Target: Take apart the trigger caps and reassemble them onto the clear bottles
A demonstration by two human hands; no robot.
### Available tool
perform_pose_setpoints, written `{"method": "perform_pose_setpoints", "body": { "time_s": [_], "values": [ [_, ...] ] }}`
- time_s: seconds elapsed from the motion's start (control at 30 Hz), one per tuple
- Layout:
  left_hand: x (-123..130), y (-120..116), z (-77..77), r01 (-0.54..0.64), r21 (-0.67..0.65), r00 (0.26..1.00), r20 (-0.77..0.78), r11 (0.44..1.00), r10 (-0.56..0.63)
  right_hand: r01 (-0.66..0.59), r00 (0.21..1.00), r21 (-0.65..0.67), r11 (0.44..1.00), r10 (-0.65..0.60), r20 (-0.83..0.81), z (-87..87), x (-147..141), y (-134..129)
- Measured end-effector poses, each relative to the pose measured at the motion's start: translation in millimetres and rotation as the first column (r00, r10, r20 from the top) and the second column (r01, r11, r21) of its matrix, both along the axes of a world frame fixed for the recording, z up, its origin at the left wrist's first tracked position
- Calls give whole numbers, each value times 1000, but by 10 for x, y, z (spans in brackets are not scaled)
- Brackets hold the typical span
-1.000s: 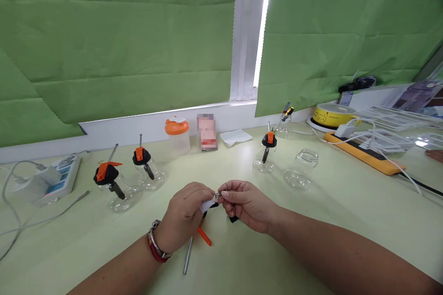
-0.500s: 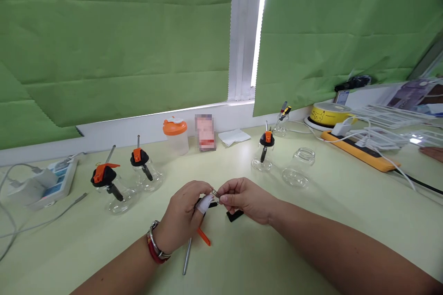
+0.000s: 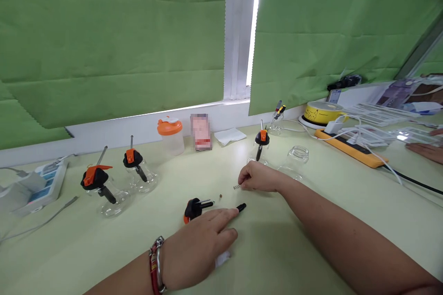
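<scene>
My right hand [image 3: 258, 177] is closed, its fingertips on one end of a small metal spring [image 3: 236, 187] just over the table. My left hand [image 3: 204, 244] reaches out palm down with fingers extended; its index fingertip touches a short black tube [image 3: 241, 208] lying on the table. A white wrap [image 3: 222, 258] shows at its thumb. Beyond the left knuckles lies a black-and-orange bottle top [image 3: 194, 209] on its side, with a thin rod and black stem pointing right; the hand covers part of it. A tiny brown bead [image 3: 220, 196] rests near the stem's tip.
Glass bottles with matching tops [image 3: 97, 179] [image 3: 133, 159] stand left, another [image 3: 262, 140] behind my right hand, beside an open glass jar [image 3: 298, 154]. An orange-lidded shaker [image 3: 170, 128], power strips [image 3: 351, 147] and another person's hand [image 3: 425, 151] are around.
My hands have moved apart. The bottle top that was in my left hand now lies on the table, and that hand has come nearer and right. My right hand has shifted right with the spring.
</scene>
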State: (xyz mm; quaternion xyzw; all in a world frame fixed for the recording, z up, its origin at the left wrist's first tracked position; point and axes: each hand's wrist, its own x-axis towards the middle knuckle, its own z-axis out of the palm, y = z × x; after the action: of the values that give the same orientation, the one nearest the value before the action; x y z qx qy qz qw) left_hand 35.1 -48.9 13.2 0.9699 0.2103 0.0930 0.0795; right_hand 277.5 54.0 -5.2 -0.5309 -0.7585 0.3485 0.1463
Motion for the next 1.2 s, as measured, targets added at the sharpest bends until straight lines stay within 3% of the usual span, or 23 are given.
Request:
{"method": "perform_pose_setpoints", "body": {
  "time_s": [0.2, 0.53, 0.93, 1.2],
  "values": [
    [-14, -5, -70, 20, -33, 998, -63, 999, -22, 59, 997, -51, 997, -61, -38, -28, 26, 32],
    [-33, 18, -86, 19, -73, 996, -80, 997, -25, 62, 996, -24, 998, -64, -55, -64, 13, 38],
    [-8, 10, -37, 23, -54, 989, -147, 998, -31, -6, 1000, 157, 988, 9, -15, -49, -153, -31],
    [-18, 16, -55, 26, -45, 992, -125, 999, -32, -45, 988, 187, 981, 72, -138, -88, -169, -44]
  ]
}}
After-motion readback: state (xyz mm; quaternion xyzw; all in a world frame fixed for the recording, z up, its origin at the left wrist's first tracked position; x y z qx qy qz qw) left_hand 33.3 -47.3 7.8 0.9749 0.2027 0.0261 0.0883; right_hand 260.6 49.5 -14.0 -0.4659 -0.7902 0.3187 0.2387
